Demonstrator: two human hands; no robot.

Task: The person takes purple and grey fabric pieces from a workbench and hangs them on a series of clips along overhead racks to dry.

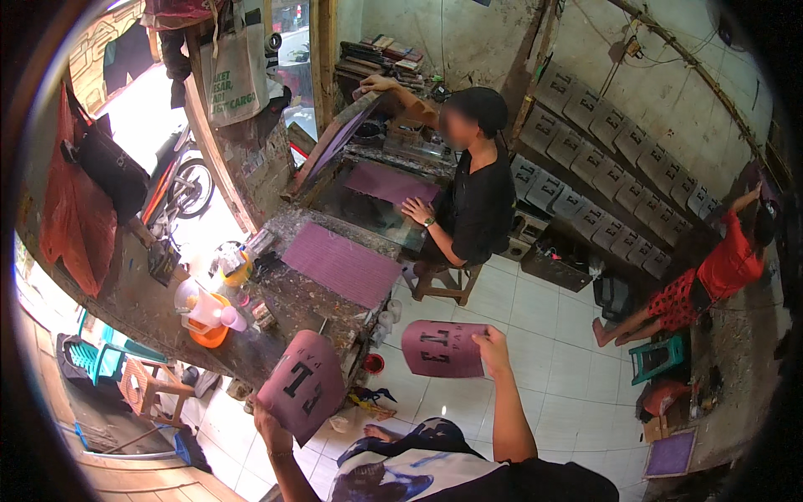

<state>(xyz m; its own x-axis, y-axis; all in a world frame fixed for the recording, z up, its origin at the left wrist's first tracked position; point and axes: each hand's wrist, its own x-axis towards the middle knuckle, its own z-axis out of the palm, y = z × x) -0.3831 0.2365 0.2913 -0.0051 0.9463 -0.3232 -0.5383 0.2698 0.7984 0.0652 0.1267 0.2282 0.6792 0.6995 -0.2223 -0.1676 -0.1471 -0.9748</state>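
My left hand [272, 428] pinches the lower edge of a mauve printed sheet [322, 366], which curls and tilts upward beside the workbench. In my right hand [495, 350] is a second mauve printed sheet [427, 350], gripped at its right edge and held over the tiled floor. Both sheets carry large black lettering. A plain mauve piece [343, 263] lies flat on the paint-stained bench [293, 314] ahead of me. Beyond it, a seated co-worker in black [485, 184] holds up a hinged printing screen [339, 142] over another mauve piece [393, 181].
Bowls and cups [205, 314] crowd the bench's left side. Racks of grey printed sheets [602, 167] fill the right wall. A person in red [723, 263] is at far right, near a green stool [657, 360]. A wooden stool [447, 284] supports the co-worker.
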